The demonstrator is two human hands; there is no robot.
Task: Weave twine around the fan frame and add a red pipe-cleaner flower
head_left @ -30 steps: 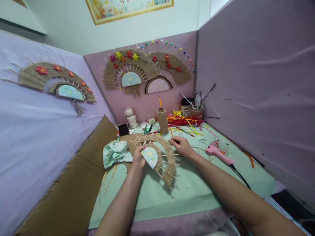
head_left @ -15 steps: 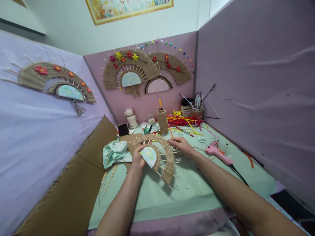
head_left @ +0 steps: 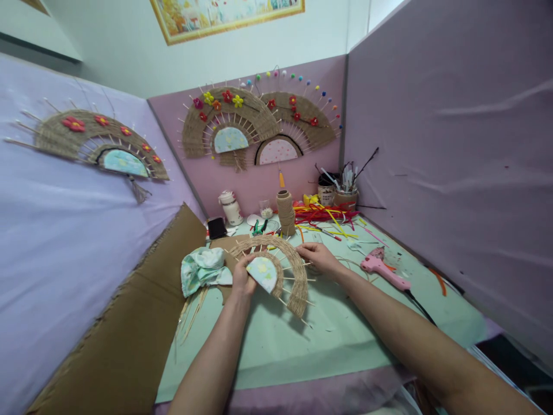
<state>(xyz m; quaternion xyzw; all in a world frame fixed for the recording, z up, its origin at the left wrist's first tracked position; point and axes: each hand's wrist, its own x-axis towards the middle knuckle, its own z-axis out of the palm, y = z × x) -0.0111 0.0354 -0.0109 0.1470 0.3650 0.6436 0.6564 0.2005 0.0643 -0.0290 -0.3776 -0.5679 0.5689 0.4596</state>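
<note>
Above the pale green table (head_left: 345,346), the left hand (head_left: 243,278) clasped the tan semicircular twine fan (head_left: 298,279), likely light but fragile-spoked, by its sturdier-looking centre; the right hand (head_left: 318,256), nearly closed beside its rim, held nothing discernible.

Painting (head_left: 228,16) cropped above, left fingers (head_left: 247,261) partly hidden

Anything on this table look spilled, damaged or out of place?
Mildly: dark specks dot the green table cover beside the pink glue gun, perhaps scraps or stains, and the patterned cloth near the left hand lies crumpled. No spill is evident.
</note>
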